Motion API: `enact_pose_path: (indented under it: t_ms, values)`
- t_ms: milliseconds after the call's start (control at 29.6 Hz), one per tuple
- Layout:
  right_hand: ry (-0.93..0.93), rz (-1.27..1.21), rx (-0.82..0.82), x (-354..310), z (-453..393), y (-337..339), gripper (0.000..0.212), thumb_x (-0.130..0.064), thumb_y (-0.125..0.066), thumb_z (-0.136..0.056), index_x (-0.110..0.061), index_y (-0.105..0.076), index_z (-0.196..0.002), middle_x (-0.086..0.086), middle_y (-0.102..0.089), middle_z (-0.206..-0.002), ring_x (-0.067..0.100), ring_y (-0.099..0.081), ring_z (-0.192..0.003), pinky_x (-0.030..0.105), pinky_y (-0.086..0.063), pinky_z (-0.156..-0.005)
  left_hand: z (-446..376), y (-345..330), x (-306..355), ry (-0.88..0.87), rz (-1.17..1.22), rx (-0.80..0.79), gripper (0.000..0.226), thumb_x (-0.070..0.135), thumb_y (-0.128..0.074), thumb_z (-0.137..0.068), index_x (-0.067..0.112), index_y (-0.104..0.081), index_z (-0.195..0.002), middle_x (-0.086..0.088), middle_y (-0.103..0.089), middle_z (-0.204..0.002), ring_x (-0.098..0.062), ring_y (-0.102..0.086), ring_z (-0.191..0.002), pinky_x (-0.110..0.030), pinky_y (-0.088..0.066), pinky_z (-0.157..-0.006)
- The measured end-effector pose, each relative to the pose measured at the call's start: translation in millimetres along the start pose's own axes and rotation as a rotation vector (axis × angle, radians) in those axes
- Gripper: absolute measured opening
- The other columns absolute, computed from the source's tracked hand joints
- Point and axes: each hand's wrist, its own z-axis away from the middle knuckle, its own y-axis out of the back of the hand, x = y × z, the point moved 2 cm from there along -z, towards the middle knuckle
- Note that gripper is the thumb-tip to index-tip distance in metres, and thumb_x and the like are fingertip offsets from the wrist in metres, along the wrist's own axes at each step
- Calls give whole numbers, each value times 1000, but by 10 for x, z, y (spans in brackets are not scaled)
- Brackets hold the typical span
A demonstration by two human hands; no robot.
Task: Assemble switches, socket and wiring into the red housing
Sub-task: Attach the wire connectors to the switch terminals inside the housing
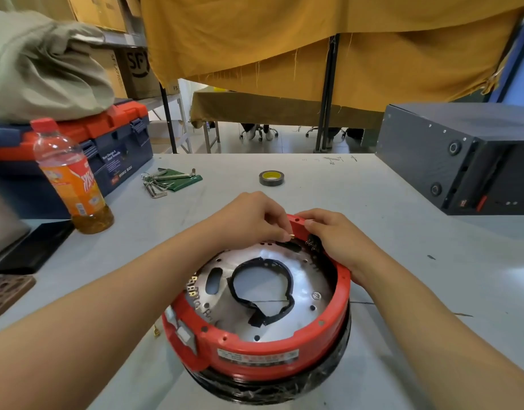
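Observation:
The round red housing [284, 347] sits on a black base in front of me, open at the top, with a silver plate [302, 279] inside and a black taped wire loop [287, 279] on the plate. My left hand [252, 217] hovers over the far rim and pinches a small brass-coloured part [291, 236] at its fingertips. My right hand [331, 235] grips the far right rim of the housing, fingers over the wall. Brass terminals [192, 287] line the inner left wall. A white switch [184, 332] sits in the front left wall.
A roll of black tape [271, 178] lies further back on the grey table. Hex keys on a green pouch [169, 180] lie at the back left, by an orange drink bottle [68, 176] and a blue toolbox [107, 149]. A black box [462, 155] stands right.

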Motion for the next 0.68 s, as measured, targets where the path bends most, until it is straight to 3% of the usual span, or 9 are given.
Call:
enact_pose_path:
  t_ms: [236, 473, 675]
  values:
    - [-6, -92, -28, 29, 60, 58, 26, -13, -45, -96, -18, -68, -107, 4, -71, -101, 20, -65, -99, 36, -49, -94, -64, -172, 9, -11, 54, -40, 8, 14, -71, -78, 21, -70, -75, 11, -64, -57, 6, -52, -48, -3, -33, -49]
    - [-23, -245, -60, 129, 36, 91, 22, -12, -51, -92, -15, -72, -99, 7, -74, -93, 24, -69, -92, 37, -52, -90, -42, -295, -45, 7, 151, -40, 12, 8, -63, -81, 18, -69, -77, 6, -73, -68, 2, -64, -64, -10, -46, -65]
    - [-15, -252, -44, 152, 22, 84, 22, -13, -52, -91, -17, -73, -96, 5, -74, -90, 22, -70, -89, 40, -52, -92, -35, -333, -20, -4, 151, -29, 13, 11, -63, -85, 20, -65, -76, 6, -73, -68, 1, -65, -66, -9, -46, -67]
